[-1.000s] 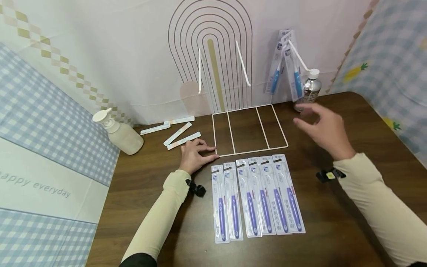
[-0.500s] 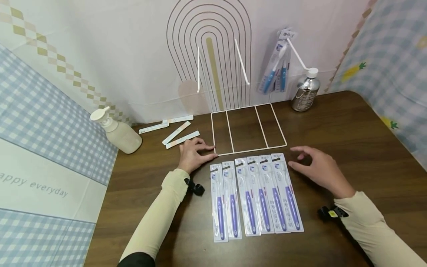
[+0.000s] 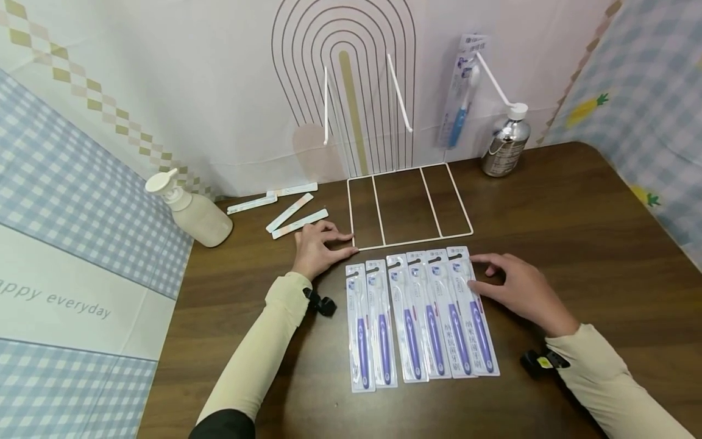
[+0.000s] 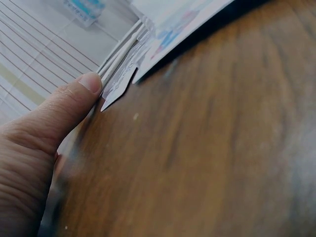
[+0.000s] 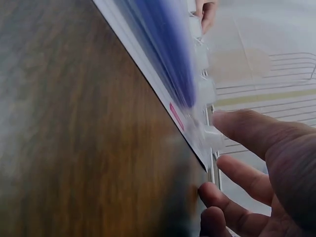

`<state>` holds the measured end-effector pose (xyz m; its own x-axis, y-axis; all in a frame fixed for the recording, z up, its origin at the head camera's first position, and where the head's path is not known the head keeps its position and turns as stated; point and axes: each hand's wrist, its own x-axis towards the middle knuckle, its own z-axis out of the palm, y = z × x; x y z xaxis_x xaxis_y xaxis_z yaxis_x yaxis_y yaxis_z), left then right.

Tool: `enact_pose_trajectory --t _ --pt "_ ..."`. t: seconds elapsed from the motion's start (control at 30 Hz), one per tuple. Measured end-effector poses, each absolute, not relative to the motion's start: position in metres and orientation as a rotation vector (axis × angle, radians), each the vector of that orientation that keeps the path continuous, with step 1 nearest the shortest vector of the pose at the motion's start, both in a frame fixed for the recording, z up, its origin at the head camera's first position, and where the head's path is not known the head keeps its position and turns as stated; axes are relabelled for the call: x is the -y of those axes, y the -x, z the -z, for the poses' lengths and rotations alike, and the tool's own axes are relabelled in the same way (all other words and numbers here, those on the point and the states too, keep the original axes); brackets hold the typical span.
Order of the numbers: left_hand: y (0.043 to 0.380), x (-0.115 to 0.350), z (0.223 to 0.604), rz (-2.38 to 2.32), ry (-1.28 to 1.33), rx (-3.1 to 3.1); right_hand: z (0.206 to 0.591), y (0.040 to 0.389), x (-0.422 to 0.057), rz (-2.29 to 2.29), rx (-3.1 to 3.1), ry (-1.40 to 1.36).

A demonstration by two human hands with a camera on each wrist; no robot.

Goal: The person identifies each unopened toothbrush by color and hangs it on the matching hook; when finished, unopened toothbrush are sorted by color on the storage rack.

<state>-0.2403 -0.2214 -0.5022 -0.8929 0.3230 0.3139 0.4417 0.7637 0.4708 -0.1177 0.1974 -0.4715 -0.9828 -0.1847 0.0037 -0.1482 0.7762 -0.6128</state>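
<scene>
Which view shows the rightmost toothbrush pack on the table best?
Head: the rightmost toothbrush pack appears almost whole there, from above. Right wrist shows it close, but blurred and cut off; in left wrist I can't pick it out.

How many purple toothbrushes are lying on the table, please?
6, in one row in front of the white rack. From the left: first, second, third, fourth, fifth, and sixth nearest the right hand. Some overlap slightly; none seems hidden.
</scene>
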Motion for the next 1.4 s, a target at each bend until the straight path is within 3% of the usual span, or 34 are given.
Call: enact_pose_trajectory --t 0.5,0.83,1.4 --pt "0.241 0.219 0.501 0.818 0.603 2.739 0.477 0.123 -0.190 1.090 -2.961 0.249" --pt "0.239 0.220 0.499 0.827 0.574 2.764 0.458 0.129 -0.190 1.167 -3.001 0.261" --pt "0.240 0.222 0.501 0.812 0.589 2.747 0.333 0.160 -0.160 1.302 -3.402 0.812"
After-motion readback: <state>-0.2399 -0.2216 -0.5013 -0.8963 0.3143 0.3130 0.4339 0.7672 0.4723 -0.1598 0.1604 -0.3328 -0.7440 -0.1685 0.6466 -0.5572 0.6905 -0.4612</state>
